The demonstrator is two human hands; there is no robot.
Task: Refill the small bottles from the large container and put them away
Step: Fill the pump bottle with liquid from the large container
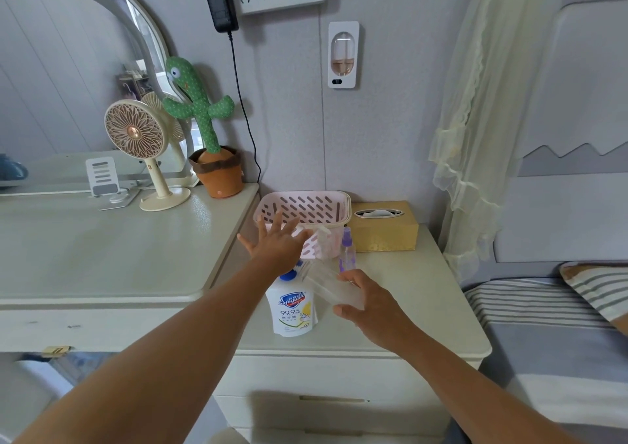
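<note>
A white Safeguard refill container (295,311) with a blue cap stands on the nightstand. My right hand (370,302) grips a clear small bottle (331,285), tilted with its neck toward the container's cap. My left hand (277,245) hovers with fingers spread in front of the pink slotted basket (306,205), holding nothing. A small purple spray bottle (347,249) stands upright just right of the basket's front. A pale pink bottle (325,241) stands blurred beside it, against the basket.
A gold tissue box (384,228) sits right of the basket against the wall. The dresser on the left carries a desk fan (142,148), a toy cactus (207,131) in a pot and a phone stand (103,177). A bed lies at the right.
</note>
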